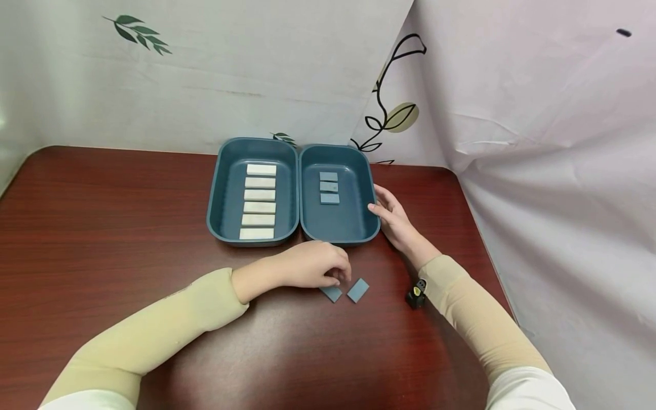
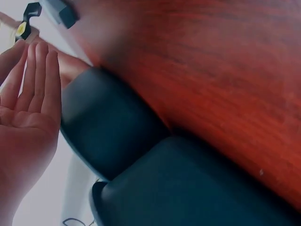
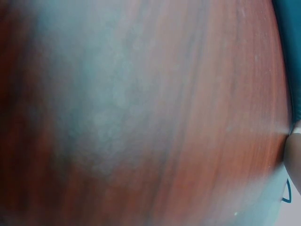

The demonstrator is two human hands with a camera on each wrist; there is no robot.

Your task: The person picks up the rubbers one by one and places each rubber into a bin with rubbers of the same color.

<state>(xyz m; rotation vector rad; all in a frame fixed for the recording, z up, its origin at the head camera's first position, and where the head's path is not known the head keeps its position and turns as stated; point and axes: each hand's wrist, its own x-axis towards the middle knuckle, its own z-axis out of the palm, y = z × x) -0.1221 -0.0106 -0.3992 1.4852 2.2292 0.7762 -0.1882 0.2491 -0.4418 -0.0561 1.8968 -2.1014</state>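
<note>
My left hand (image 1: 315, 265) is over the table just in front of the trays, its fingers bent downward in the head view. Under its fingertips lies a small blue rectangular tile (image 1: 332, 293), partly hidden by the hand. Another blue tile (image 1: 358, 290) lies slantwise just to the right. In the left wrist view the fingers (image 2: 40, 77) look nearly straight, with nothing between them. My right hand (image 1: 397, 222) holds the right side of the right blue tray (image 1: 340, 238), thumb over the rim and fingers outside. Inside that tray, 3 blue tiles (image 1: 329, 187) form a column.
The left blue tray (image 1: 212, 210) stands against the right one and holds a column of several white tiles (image 1: 259, 195). A black wrist camera (image 1: 416, 295) sits at the right sleeve. Behind the brown table (image 1: 128, 228) hangs a white leaf-patterned cloth (image 1: 256, 74).
</note>
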